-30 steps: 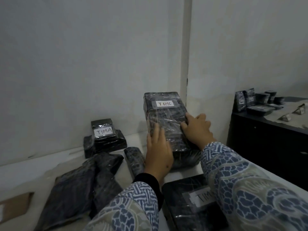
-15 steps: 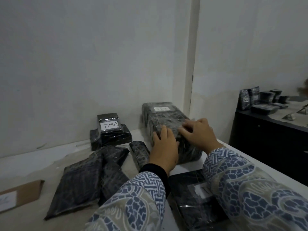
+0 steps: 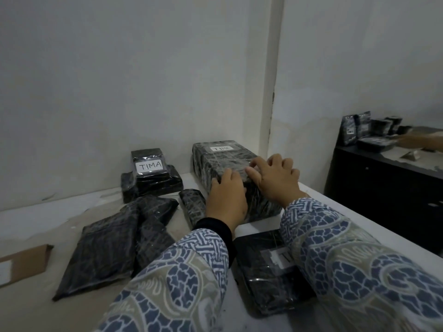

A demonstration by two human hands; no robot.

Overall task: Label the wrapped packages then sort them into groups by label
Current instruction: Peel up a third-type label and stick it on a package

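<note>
The big black film-wrapped block labelled TIMC, held tilted a second ago, now lies flat on the desk right of the small TIMA-labelled stack, so it seems sorted; left hand and right hand rest on it, fingers loosely spread, gripping nothing.

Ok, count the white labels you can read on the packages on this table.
3: TIMA label on the small stacked package by the wall; TIMC label on the big package under both hands; a third on the near package, partly hidden by the sleeve.
</note>
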